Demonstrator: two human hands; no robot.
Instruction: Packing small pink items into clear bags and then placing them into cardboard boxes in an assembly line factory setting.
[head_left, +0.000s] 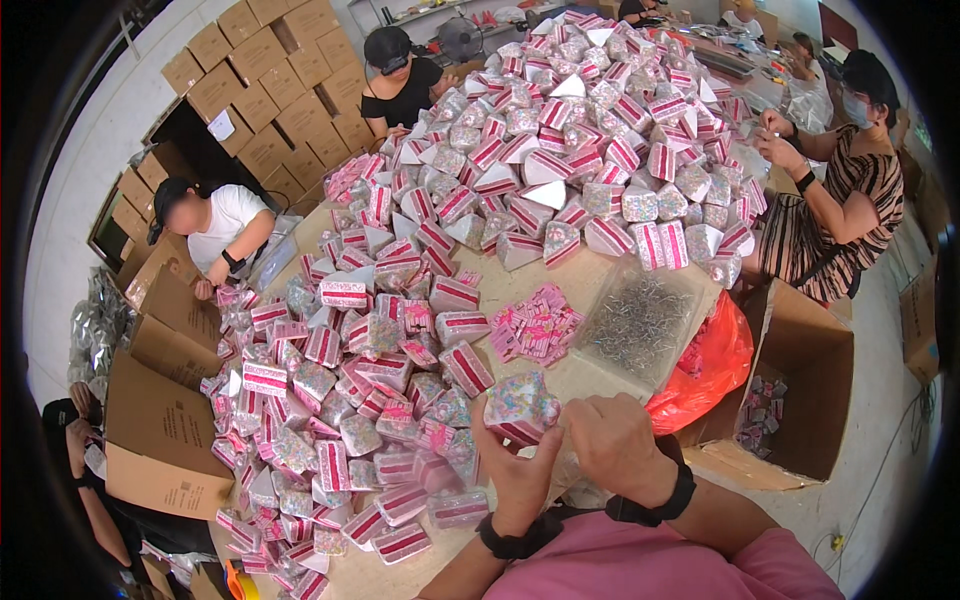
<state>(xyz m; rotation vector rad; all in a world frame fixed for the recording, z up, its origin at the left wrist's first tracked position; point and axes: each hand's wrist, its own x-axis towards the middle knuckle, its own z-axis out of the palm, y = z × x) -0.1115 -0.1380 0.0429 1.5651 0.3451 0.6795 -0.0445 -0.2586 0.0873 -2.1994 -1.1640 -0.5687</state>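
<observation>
Just in front of my body, my left hand (515,475) grips a toy cake slice (520,402) from below, thumb and fingers on its sides. Its top is speckled like coloured sprinkles, and its side is pink and white. Against the slice's right corner sits my right hand (622,450), its fingers curled closed; whatever they pinch is hidden. Beyond the slice lies a heap of small pink printed tags (538,325). To its right, a clear shallow tray (607,368) contains many thin metal hooks or pins (640,325).
Wrapped cake slices (340,400) crowd the table at left, and a tall mound (560,150) rises behind. An orange-red plastic bag (715,370) and an open carton (815,385) stand right. Co-workers sit around the table; one (835,190) at right has raised hands. Cartons (265,90) are stacked back left.
</observation>
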